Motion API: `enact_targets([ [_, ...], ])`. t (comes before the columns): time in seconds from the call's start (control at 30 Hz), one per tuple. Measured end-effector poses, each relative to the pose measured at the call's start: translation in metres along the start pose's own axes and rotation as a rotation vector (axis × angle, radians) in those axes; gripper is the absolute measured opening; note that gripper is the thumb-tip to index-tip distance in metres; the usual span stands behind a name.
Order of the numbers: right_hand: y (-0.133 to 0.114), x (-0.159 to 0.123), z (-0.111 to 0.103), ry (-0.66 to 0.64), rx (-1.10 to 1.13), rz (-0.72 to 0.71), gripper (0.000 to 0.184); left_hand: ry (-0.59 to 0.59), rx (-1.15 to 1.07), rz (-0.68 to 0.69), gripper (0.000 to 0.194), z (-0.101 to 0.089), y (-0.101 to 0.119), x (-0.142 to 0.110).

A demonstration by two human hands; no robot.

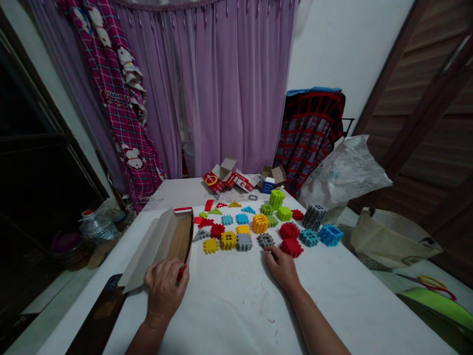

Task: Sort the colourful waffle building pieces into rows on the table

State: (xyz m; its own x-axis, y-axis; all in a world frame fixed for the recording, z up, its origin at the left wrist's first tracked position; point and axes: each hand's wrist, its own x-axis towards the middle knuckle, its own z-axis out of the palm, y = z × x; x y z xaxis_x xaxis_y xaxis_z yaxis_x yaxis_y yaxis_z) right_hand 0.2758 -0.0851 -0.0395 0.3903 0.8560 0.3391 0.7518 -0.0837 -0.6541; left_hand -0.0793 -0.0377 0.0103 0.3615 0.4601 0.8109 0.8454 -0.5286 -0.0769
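My left hand is closed over the near end of an open cardboard box, whose long flap leans out to the left. A bit of red shows beside its thumb; I cannot tell whether it belongs to the box. My right hand has its fingers bent together at the near edge of a dark grey interlocking block. Around that lie a light grey block, a yellow window block, a yellow tile and stacked red blocks.
Farther back stand an orange stack, green stacks, a grey stack and blue blocks. Torn red cartons lie at the table's far edge. A phone rests by the left edge; a plastic bag is at the right.
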Motion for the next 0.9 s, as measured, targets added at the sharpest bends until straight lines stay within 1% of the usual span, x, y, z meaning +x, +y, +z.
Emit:
enact_targets([
  [0.13, 0.0, -0.002, -0.001, 0.012, 0.049, 0.004, 0.043, 0.069, 0.041, 0.021, 0.009, 0.001, -0.001, -0.003],
  [0.23, 0.0, -0.004, -0.002, 0.006, 0.083, 0.009, 0.043, 0.093, 0.05, 0.015, 0.013, 0.002, -0.003, -0.008],
  [0.33, -0.001, -0.007, -0.003, -0.023, 0.1, 0.015, 0.042, 0.107, 0.057, 0.061, 0.018, 0.004, -0.01, -0.014],
  [0.47, -0.006, -0.011, -0.005, -0.049, 0.101, 0.007, 0.04, 0.074, 0.055, 0.088, 0.016, 0.011, -0.019, -0.019],
  [0.57, -0.008, -0.011, -0.006, -0.065, 0.081, 0.004, 0.04, 0.044, 0.04, 0.094, 0.015, 0.015, -0.019, -0.019],
  [0.7, 0.001, -0.009, -0.006, -0.097, 0.047, 0.019, 0.043, -0.018, -0.006, 0.004, 0.016, 0.013, -0.009, -0.017],
  [0.8, 0.011, -0.007, -0.004, -0.169, 0.01, 0.034, 0.045, -0.061, -0.047, -0.046, 0.018, 0.009, -0.002, -0.016],
  [0.9, 0.016, -0.005, -0.002, -0.167, -0.018, 0.048, 0.046, -0.086, -0.093, -0.098, 0.019, 0.004, 0.003, -0.012],
])
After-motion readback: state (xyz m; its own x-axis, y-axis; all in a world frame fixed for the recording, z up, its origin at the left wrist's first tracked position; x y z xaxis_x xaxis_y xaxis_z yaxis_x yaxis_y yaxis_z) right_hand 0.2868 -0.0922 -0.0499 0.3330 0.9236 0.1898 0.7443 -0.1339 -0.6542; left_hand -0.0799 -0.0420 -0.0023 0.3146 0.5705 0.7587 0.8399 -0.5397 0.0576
